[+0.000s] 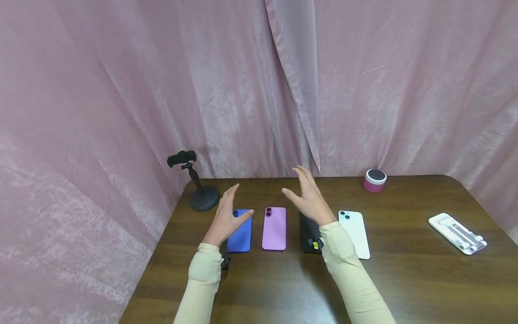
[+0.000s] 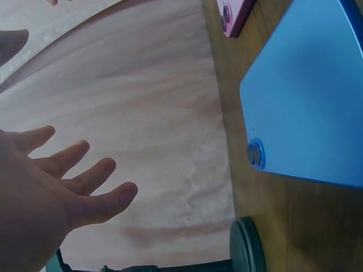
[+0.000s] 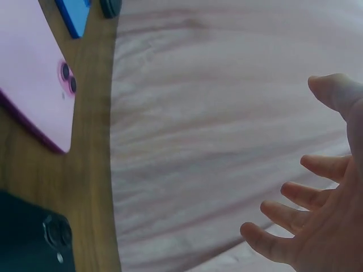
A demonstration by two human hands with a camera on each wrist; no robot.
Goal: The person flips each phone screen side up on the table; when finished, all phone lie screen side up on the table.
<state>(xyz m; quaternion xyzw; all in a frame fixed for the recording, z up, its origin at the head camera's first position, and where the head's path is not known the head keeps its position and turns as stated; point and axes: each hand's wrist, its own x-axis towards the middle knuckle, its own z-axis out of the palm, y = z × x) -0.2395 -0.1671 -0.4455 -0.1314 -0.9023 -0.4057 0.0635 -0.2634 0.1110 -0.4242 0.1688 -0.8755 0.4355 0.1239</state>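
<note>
Pale yellow sleeves (image 1: 204, 270), snug cuffs (image 1: 328, 228), black wrist cameras (image 1: 320, 243) (the right marked yellow)

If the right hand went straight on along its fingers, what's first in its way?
Probably the pink curtain: the right hand points toward it above the table, with nothing visible between, though depth is unclear.

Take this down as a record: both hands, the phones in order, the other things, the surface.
Left hand: fingers apart, holding nothing, near blue phone
Right hand: fingers apart, holding nothing, near black phone
Phones, left to right: blue phone, pink phone, black phone, white phone
Back left: black stand
Back right: pink cylinder
Far right: white gadget
Surface: wooden table
</note>
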